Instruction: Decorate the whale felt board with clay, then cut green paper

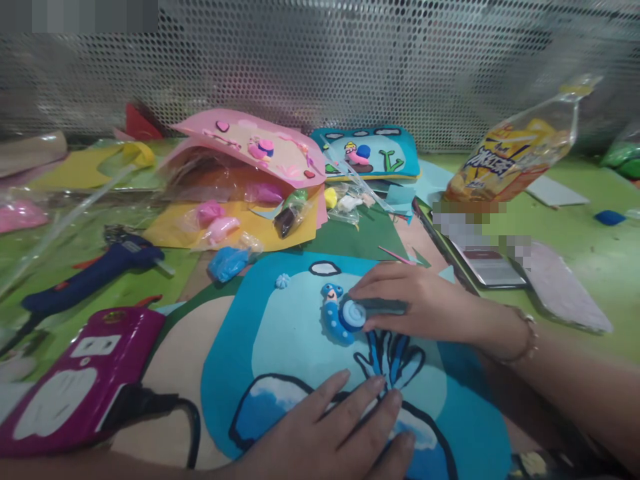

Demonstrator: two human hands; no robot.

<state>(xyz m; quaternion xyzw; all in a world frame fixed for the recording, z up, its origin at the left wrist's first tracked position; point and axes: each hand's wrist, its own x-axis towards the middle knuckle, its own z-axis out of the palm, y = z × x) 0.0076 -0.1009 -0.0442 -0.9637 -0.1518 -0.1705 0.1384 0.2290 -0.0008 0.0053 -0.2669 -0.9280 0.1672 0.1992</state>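
My right hand [415,300] comes in from the right, thumb and fingers about the spiral shell [355,313] of a blue clay snail [332,319]. The snail has eyes, a small face and white dots, and it lies on a blue paper picture [290,333]. A flower-like dab of clay [283,281] and a white oval outlined in black [325,268] are near the snail. Fingers spread, my left hand [345,427] rests flat on the lower part of the picture, covering some of the blue-and-white clay shapes outlined in black. Dark-outlined blue fronds [393,357] show between the hands.
At left lie a blue glue gun [95,270] and a magenta power strip [90,380] with a black plug. Behind are bagged clay lumps [227,263], a pink card [250,147] and a teal card [370,153]. A snack bag [500,157] and a phone [493,267] are right.
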